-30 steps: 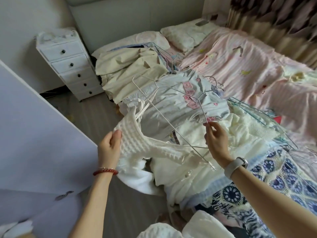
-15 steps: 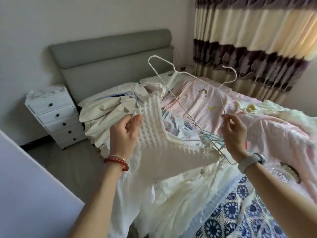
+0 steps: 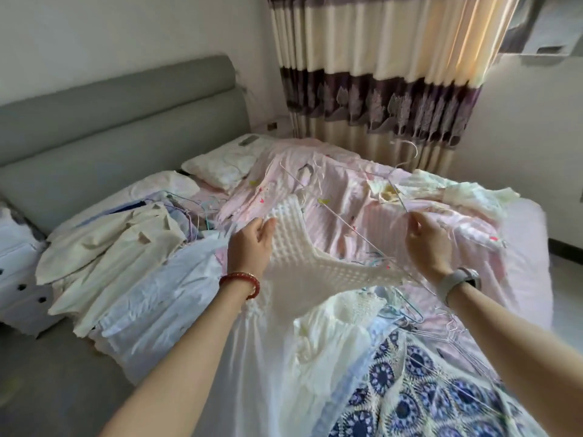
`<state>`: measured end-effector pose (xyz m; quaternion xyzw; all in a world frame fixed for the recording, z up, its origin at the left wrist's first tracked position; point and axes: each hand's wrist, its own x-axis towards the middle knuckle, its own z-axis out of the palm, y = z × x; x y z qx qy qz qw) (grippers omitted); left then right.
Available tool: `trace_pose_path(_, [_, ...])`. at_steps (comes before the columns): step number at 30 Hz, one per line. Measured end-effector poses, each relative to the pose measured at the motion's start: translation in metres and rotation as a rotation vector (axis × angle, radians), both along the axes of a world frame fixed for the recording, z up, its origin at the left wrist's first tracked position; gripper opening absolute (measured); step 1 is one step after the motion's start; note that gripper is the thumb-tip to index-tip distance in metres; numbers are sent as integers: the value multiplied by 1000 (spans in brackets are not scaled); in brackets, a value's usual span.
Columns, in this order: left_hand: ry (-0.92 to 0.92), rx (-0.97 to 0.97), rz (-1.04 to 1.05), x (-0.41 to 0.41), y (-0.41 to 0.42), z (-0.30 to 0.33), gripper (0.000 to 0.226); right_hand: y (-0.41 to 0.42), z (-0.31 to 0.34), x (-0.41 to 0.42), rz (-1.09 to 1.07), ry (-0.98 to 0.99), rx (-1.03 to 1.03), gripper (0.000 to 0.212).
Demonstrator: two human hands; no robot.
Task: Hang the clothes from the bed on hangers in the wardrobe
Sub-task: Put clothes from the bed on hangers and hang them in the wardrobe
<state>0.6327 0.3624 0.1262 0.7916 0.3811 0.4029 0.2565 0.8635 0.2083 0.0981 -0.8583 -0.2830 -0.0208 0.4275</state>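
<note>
Wide bed [image 3: 520, 279] under a pink striped cover, its near corner cut off by the bottom edge. Grey headboard [image 3: 110, 121] behind, striped curtain [image 3: 378, 74] to the far right. White drawer unit [image 3: 15, 279] at left, mostly out of frame. Heaped along the bed's near side: cream clothes [image 3: 110, 247], pale blue-white ones, a blue patterned knit [image 3: 410, 389] with its lower part out of frame. Among them a tangle of wire hangers [image 3: 419, 323], number impossible to make out.

Held up over the heap, a white waffle-textured garment [image 3: 303, 257], lower part draped down and merging with the white cloth beneath. Left hand [image 3: 252, 244] gripping its raised strap, fingers curled round it. Right hand [image 3: 429, 241] pinching a thin wire hanger [image 3: 347, 222], one end tucked in the garment; hook faint against the curtain.
</note>
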Motion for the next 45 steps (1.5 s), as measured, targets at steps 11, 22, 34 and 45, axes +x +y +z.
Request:
trace_pose_path(11, [720,-207,-1,115,38,-202,50,47,-197,99,96,44,-365,25])
trace_pose_path(22, [1224,-226,-174,136,22,-332,53,78,-320,155,300,53,-692,35])
trace_pose_path(34, [740,92,-206,157,-48,-311,50,-63,-312,94,-56,219,-205,35])
trace_pose_path(45, [1281,99,-799,188,-173,-349,59,-220,-340,77,-203,436,-654,50])
